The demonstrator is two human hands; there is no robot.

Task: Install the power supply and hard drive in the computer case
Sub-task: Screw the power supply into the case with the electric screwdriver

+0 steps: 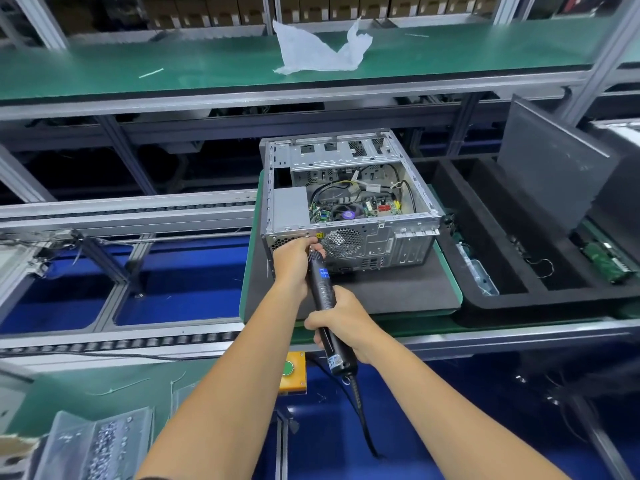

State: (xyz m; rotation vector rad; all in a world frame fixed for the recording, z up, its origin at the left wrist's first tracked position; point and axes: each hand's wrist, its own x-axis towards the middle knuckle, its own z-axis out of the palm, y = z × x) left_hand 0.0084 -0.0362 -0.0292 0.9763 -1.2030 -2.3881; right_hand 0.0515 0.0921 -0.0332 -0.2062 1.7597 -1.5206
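Observation:
An open silver computer case (381, 244) lies on its side on a dark foam pad (398, 289), rear panel facing me. A grey power supply (291, 207) sits in its near left corner beside the motherboard (356, 206). My right hand (341, 323) grips the black electric screwdriver (323, 292) low on its handle. The tool's tip is at the rear panel by the power supply. My left hand (294, 261) curls around the screwdriver's front end against the case. No hard drive is plainly visible.
A black foam tray (491, 237) with compartments stands right of the case, holding a metal bracket (479, 275) and a green circuit board (604, 261). A dark side panel (554, 168) leans there. Screw bins (104, 441) sit near left. Roller conveyor rails run left; a white bag (322, 46) lies on the shelf.

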